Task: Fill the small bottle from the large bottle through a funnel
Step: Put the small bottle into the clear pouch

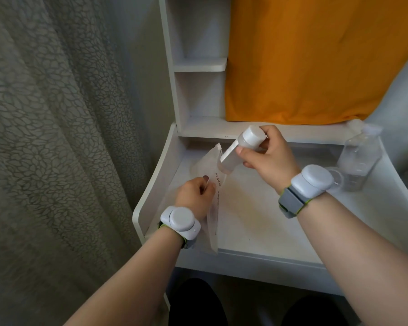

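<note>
Closest to the camera, both forearms came up from the bottom of the view, each with a chunky white wrist band strapped on: left band (180, 221), right band (310, 182). Dark trousers (196, 302) showed below the desk edge.

The left hand (196, 194) was curled shut, pinching a clear plastic bag (212, 184) with black print on it. The bag hung down past the front lip of the white desk (257, 222) and its top stood open up toward the other hand.

The right hand (270, 156) sat higher and a bit further back, fingers wrapped around a small bottle (239, 147) with a white cap. The bottle was tilted steeply, cap end up and to the right, lower end dipped into the mouth of the bag. Thumb on the near side, other fingers behind, so a firm hold.

Over on the right of the desk, well apart from both hands, stood the large bottle (360, 158), clear and squarish, upright. Just beside it on the left there was something round and clear (335, 177), partly hidden behind the right band, and I couldn't tell what it was.

Further back were white shelves (200, 64), an orange cloth (316, 57) hanging over the right part, and a grey patterned curtain (57, 114) all down the left.
</note>
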`<state>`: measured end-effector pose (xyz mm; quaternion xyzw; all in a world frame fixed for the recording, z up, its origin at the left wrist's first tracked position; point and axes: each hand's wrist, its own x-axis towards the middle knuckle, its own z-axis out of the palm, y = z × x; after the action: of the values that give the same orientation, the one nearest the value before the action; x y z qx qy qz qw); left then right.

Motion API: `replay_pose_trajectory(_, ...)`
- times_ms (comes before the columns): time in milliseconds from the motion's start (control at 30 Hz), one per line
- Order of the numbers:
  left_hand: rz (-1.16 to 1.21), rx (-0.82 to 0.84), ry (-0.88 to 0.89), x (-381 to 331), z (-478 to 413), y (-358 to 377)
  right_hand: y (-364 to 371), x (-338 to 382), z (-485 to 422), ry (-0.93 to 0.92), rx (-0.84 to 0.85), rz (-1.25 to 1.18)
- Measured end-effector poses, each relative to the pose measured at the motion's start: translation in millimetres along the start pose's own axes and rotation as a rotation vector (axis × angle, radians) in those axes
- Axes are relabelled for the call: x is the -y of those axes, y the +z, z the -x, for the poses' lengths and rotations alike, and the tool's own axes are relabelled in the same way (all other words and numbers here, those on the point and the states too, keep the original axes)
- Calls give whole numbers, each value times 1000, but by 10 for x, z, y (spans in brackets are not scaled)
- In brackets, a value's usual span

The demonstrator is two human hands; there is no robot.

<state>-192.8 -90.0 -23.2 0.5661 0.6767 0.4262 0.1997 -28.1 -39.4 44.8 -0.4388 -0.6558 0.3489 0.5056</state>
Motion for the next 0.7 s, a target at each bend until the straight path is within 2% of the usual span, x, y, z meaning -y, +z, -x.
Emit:
replay_pose_trajectory(233, 22, 23, -8, -12, -2, 45, 120, -14, 100, -10, 20, -11)
replay_pose_trajectory(500, 213, -145, -32, -119, 35, -45, 85, -87, 150, 29, 18, 25)
replay_pose_trajectory(700, 382, -126, -17, -259, 72, -49, 74, -114, 181, 125, 116, -22)
